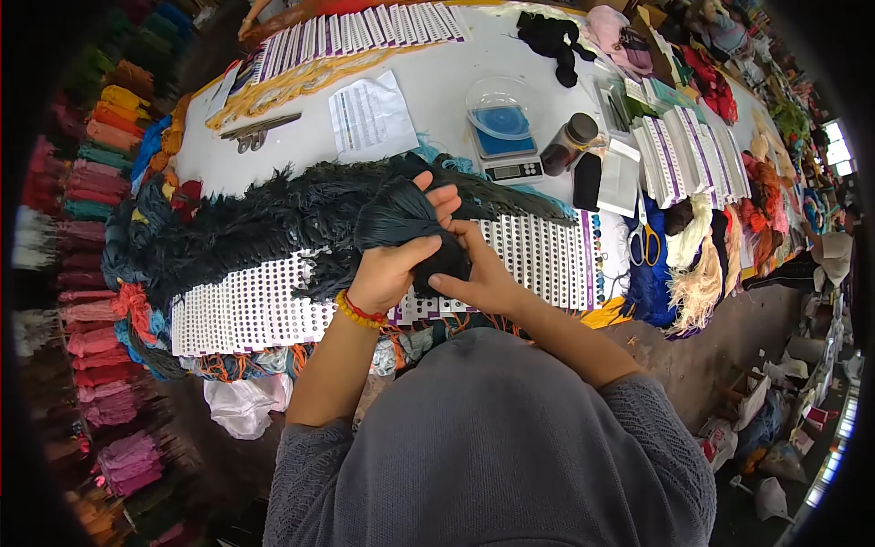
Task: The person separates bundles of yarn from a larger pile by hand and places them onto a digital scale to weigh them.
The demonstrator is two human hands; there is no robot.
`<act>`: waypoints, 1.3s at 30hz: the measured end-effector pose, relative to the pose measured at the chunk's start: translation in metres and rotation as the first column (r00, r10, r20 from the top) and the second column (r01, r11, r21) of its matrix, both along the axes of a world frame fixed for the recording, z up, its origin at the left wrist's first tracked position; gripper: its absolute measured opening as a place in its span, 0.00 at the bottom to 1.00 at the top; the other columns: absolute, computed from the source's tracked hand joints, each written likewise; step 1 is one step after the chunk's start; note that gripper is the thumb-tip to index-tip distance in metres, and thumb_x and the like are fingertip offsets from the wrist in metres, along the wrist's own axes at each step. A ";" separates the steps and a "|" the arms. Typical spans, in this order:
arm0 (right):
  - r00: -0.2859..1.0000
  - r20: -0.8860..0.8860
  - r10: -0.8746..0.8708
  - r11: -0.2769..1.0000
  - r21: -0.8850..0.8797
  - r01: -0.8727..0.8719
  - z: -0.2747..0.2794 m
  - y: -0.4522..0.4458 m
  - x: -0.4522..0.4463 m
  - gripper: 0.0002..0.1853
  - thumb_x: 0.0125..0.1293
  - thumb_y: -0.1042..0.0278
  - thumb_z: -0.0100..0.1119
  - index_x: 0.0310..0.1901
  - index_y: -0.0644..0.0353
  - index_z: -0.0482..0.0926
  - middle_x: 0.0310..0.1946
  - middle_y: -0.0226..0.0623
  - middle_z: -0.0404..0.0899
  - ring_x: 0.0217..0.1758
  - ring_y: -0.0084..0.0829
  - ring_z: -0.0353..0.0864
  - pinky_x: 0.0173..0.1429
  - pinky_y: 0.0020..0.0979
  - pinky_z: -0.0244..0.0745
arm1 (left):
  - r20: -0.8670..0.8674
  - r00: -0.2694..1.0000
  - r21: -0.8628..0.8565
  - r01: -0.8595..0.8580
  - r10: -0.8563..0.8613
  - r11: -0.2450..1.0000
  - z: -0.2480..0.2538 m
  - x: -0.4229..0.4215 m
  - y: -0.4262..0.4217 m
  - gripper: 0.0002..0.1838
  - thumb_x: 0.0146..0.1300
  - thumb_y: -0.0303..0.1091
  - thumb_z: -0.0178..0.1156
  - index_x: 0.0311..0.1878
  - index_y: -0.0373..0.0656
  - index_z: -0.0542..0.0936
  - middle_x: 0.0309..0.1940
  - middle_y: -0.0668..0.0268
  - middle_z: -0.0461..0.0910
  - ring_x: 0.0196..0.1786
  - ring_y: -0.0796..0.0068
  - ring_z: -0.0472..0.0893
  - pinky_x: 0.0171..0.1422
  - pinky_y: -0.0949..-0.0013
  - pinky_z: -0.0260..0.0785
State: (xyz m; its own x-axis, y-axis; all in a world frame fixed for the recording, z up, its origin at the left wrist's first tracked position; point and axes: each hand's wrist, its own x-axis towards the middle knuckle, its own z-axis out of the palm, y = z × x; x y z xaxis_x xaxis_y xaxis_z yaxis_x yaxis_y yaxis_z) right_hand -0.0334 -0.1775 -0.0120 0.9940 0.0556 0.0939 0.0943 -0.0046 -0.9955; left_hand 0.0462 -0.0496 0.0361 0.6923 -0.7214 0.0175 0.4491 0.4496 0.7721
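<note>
A dark teal thread bundle (390, 217) is in my left hand (401, 260), its fingers wrapped round it and a red and yellow bracelet on the wrist. My right hand (474, 269) touches the right side of the same bundle, thumb and fingers closed on its strands. Under and around both hands lies a long pile of dark threads (246, 219), stretching to the left. Below the pile run rows of white punched cards (251, 305), continuing to the right as more cards (538, 255).
Beyond the hands are a scale (512, 170) with a plastic bowl, a dark jar (571, 143), a printed sheet (372, 117) and large scissors (260, 132). Yellow-handled scissors (644, 242) lie right by blue yarn. Another person's hand (246, 27) shows at the top left.
</note>
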 end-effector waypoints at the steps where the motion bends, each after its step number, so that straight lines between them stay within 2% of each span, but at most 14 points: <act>1: 0.999 -0.012 -0.031 0.990 0.139 0.032 -0.005 0.004 0.000 0.31 0.52 0.67 0.63 0.53 0.62 0.56 0.44 0.41 0.69 0.49 0.28 0.68 0.53 0.30 0.64 | 0.000 1.000 0.001 -0.003 0.003 1.000 -0.002 0.001 0.001 0.35 0.51 0.15 0.48 0.65 0.39 0.54 0.59 0.54 0.62 0.63 0.62 0.63 0.65 0.62 0.56; 3: 0.998 -0.034 -0.060 0.959 0.276 0.067 -0.013 0.005 -0.001 0.30 0.51 0.64 0.65 0.52 0.63 0.59 0.42 0.43 0.71 0.46 0.29 0.72 0.49 0.30 0.68 | 0.036 0.999 0.100 -0.005 0.002 0.995 -0.007 0.001 0.003 0.33 0.54 0.18 0.52 0.64 0.40 0.55 0.58 0.55 0.65 0.60 0.64 0.66 0.62 0.63 0.60; 5: 0.990 -0.117 -0.082 0.997 -0.006 0.082 -0.017 0.000 -0.004 0.26 0.55 0.61 0.61 0.50 0.61 0.62 0.38 0.41 0.73 0.42 0.29 0.74 0.45 0.29 0.70 | -0.035 0.999 0.130 -0.020 0.025 0.991 -0.016 0.003 0.005 0.33 0.54 0.19 0.51 0.65 0.40 0.55 0.58 0.54 0.65 0.60 0.62 0.66 0.62 0.62 0.61; 7: 0.987 -0.131 -0.097 0.994 -0.068 0.088 -0.016 0.000 -0.004 0.22 0.58 0.60 0.58 0.49 0.60 0.64 0.36 0.41 0.74 0.41 0.30 0.76 0.42 0.29 0.70 | -0.136 0.990 0.114 -0.008 0.024 0.993 -0.028 0.003 0.007 0.31 0.57 0.25 0.51 0.65 0.41 0.54 0.58 0.54 0.64 0.59 0.61 0.66 0.63 0.60 0.59; 10: 0.990 0.024 -0.142 0.985 -0.095 0.144 -0.009 -0.003 0.002 0.19 0.58 0.69 0.58 0.49 0.63 0.64 0.38 0.35 0.71 0.43 0.24 0.71 0.47 0.27 0.68 | -0.312 0.949 -0.119 0.015 -0.051 0.993 -0.037 0.004 0.008 0.30 0.59 0.28 0.51 0.65 0.43 0.55 0.59 0.58 0.64 0.59 0.64 0.66 0.63 0.62 0.58; 12: 0.970 0.117 -0.211 0.919 -0.315 0.238 0.003 -0.006 0.005 0.15 0.54 0.72 0.60 0.42 0.62 0.69 0.36 0.37 0.72 0.41 0.31 0.73 0.45 0.29 0.68 | -0.271 0.960 -0.122 0.038 -0.070 0.992 -0.040 0.002 0.007 0.29 0.62 0.36 0.50 0.65 0.43 0.55 0.59 0.59 0.63 0.60 0.65 0.65 0.64 0.62 0.56; 13: 0.920 0.343 -0.188 0.832 -0.443 0.335 -0.003 -0.007 0.010 0.12 0.48 0.73 0.62 0.36 0.59 0.73 0.34 0.38 0.73 0.39 0.37 0.74 0.44 0.33 0.67 | -0.250 0.966 -0.097 0.037 -0.060 0.995 -0.044 0.002 0.005 0.29 0.63 0.38 0.50 0.65 0.43 0.55 0.60 0.59 0.63 0.60 0.66 0.65 0.65 0.63 0.55; 19: 0.821 0.549 -0.161 0.626 -0.586 0.515 0.004 -0.010 0.011 0.11 0.44 0.71 0.64 0.31 0.54 0.74 0.32 0.30 0.75 0.37 0.34 0.73 0.40 0.33 0.64 | -0.124 0.988 0.060 -0.088 0.095 0.994 -0.052 0.010 0.000 0.30 0.64 0.43 0.48 0.66 0.41 0.54 0.61 0.60 0.61 0.62 0.68 0.62 0.66 0.64 0.53; 22: 0.917 0.376 0.133 0.612 -0.759 0.222 0.010 0.001 0.006 0.09 0.45 0.69 0.64 0.29 0.53 0.74 0.32 0.26 0.75 0.36 0.31 0.73 0.40 0.32 0.63 | -0.176 0.978 -0.027 -0.120 0.114 0.992 -0.049 0.014 -0.004 0.31 0.64 0.43 0.48 0.66 0.41 0.53 0.62 0.59 0.59 0.64 0.67 0.60 0.67 0.62 0.52; 23: 0.791 0.589 0.163 0.688 -0.643 0.337 0.007 0.010 0.004 0.07 0.45 0.66 0.64 0.26 0.52 0.75 0.29 0.25 0.75 0.33 0.29 0.73 0.39 0.32 0.64 | -0.185 0.979 -0.055 -0.092 0.080 0.994 -0.046 0.014 -0.005 0.30 0.64 0.45 0.45 0.66 0.41 0.53 0.63 0.58 0.58 0.64 0.64 0.59 0.67 0.60 0.51; 24: 0.793 0.588 0.160 0.687 -0.643 0.338 0.012 0.011 0.000 0.07 0.45 0.66 0.64 0.26 0.52 0.75 0.29 0.25 0.75 0.33 0.29 0.73 0.39 0.32 0.64 | -0.186 0.979 -0.055 -0.088 0.077 0.995 -0.043 0.015 -0.007 0.30 0.64 0.45 0.45 0.66 0.41 0.53 0.63 0.58 0.58 0.64 0.64 0.59 0.67 0.60 0.51; 27: 0.849 0.524 0.058 0.810 -0.523 0.267 0.022 0.008 0.001 0.05 0.46 0.71 0.64 0.25 0.54 0.75 0.23 0.27 0.74 0.28 0.29 0.74 0.34 0.29 0.66 | -0.278 0.957 -0.184 0.028 -0.079 0.983 -0.039 0.018 -0.006 0.33 0.64 0.52 0.37 0.66 0.40 0.51 0.64 0.56 0.56 0.65 0.60 0.58 0.68 0.58 0.48; 32: 0.936 0.172 -0.308 0.876 -0.332 0.349 0.031 -0.018 0.010 0.03 0.54 0.75 0.58 0.30 0.62 0.75 0.21 0.31 0.71 0.19 0.18 0.67 0.24 0.20 0.60 | -0.345 0.915 -0.308 0.102 -0.211 0.946 -0.035 0.011 -0.007 0.29 0.63 0.41 0.41 0.64 0.36 0.54 0.63 0.55 0.58 0.64 0.60 0.60 0.68 0.59 0.50; 39: 0.960 -0.130 -0.248 0.952 -0.216 0.216 0.032 -0.016 0.010 0.06 0.54 0.73 0.59 0.33 0.63 0.74 0.20 0.24 0.69 0.20 0.11 0.61 0.24 0.17 0.57 | -0.160 0.979 0.052 0.137 -0.127 0.989 -0.026 0.002 -0.009 0.23 0.58 0.31 0.53 0.57 0.35 0.67 0.54 0.61 0.70 0.53 0.72 0.72 0.58 0.69 0.63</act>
State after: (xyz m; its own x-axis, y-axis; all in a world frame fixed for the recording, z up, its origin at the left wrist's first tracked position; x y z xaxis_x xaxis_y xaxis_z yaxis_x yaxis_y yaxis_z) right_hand -0.0236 -0.1939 0.0203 0.9830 -0.1763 -0.0505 -0.0871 -0.2065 -0.9746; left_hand 0.0484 -0.0584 0.0102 0.5817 -0.8028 -0.1309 0.6180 0.3316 0.7129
